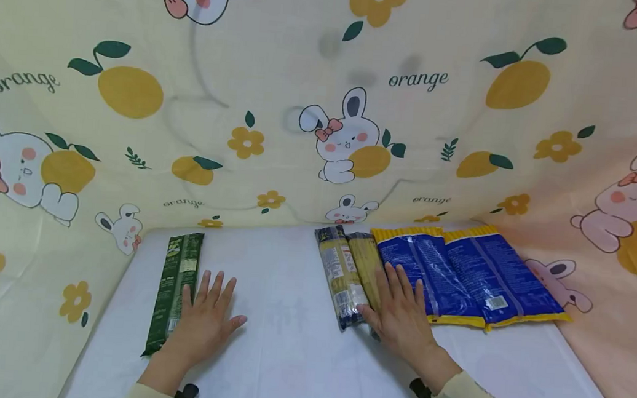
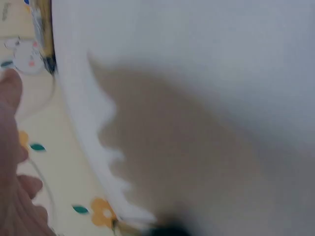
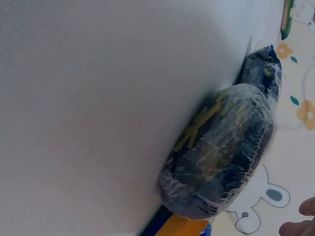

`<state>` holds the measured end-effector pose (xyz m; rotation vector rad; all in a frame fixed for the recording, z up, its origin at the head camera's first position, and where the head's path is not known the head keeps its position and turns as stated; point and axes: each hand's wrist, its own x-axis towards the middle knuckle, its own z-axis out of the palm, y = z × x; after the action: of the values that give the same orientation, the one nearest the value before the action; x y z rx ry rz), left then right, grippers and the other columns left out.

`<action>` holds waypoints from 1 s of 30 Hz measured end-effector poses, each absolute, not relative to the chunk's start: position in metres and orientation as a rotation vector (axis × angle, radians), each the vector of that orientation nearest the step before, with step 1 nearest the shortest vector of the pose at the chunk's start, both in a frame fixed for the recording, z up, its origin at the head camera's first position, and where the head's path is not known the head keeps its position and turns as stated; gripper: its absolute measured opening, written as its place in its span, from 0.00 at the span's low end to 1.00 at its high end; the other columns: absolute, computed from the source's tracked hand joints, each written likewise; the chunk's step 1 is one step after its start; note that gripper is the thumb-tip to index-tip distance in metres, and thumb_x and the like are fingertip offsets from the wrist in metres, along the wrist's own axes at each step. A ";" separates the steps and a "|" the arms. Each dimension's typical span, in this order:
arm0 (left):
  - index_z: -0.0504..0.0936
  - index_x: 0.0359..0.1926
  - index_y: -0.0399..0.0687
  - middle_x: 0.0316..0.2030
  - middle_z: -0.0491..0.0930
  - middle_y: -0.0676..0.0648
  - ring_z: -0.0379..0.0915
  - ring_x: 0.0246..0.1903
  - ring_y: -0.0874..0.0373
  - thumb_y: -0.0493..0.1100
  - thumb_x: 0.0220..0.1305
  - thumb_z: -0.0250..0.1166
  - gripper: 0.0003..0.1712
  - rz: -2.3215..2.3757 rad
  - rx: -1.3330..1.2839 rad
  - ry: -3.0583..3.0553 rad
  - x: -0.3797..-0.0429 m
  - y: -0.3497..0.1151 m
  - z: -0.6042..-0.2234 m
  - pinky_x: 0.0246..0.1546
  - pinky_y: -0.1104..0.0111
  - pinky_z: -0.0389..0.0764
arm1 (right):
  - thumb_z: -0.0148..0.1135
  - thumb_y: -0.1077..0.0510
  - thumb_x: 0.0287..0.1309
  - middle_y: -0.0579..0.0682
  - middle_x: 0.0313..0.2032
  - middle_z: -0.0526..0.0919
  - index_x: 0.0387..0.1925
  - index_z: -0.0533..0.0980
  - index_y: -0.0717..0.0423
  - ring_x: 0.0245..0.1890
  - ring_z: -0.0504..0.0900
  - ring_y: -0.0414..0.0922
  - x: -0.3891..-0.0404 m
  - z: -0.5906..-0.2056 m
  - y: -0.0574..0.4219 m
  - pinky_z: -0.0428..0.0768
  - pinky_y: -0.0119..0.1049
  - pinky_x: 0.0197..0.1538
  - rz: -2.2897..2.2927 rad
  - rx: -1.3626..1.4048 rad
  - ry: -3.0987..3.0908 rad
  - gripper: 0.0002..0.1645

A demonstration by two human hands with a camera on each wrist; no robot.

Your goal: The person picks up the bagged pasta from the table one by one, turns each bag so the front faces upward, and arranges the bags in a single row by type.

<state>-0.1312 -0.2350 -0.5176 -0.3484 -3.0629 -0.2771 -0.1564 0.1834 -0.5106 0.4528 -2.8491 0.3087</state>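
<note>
In the head view my left hand [image 1: 201,329] hovers flat with fingers spread, beside the right edge of a slim green packet [image 1: 170,287] and partly overlapping it. My right hand [image 1: 401,322], fingers extended, overlaps the second of two clear spaghetti packets [image 1: 365,258] and the edge of a blue bag with yellow ends [image 1: 411,258]. The other spaghetti packet [image 1: 340,268], with a label and barcode, lies just left of that hand. In the right wrist view the crinkled clear end of a spaghetti packet [image 3: 221,152] shows close up. Neither hand grips anything.
A second blue bag [image 1: 496,279] lies at the right of the row, its yellow end by the table's right edge. The white table [image 1: 275,344] backs onto a hanging cloth [image 1: 283,67] printed with rabbits and oranges, which also borders both sides.
</note>
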 end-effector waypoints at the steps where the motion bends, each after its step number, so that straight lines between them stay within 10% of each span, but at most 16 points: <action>1: 0.56 0.83 0.44 0.83 0.49 0.33 0.35 0.82 0.30 0.66 0.76 0.58 0.48 -0.283 -0.353 -3.059 -0.132 -0.240 -0.517 0.72 0.24 0.39 | 0.59 0.33 0.73 0.64 0.81 0.56 0.82 0.55 0.58 0.82 0.51 0.65 -0.157 -0.511 0.184 0.49 0.76 0.75 0.318 0.458 -2.854 0.52; 30: 0.45 0.80 0.24 0.81 0.41 0.24 0.36 0.80 0.25 0.63 0.85 0.41 0.48 -0.437 -0.142 -3.256 -0.152 -0.352 -0.536 0.75 0.30 0.41 | 0.57 0.35 0.75 0.65 0.80 0.60 0.79 0.64 0.57 0.81 0.55 0.67 -0.156 -0.523 0.161 0.51 0.79 0.73 0.399 0.559 -2.972 0.43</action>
<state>-0.1519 -0.3517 -0.5358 -0.1417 -3.2561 -0.4372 -0.1561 0.1613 -0.5234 0.5590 -2.9717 0.3989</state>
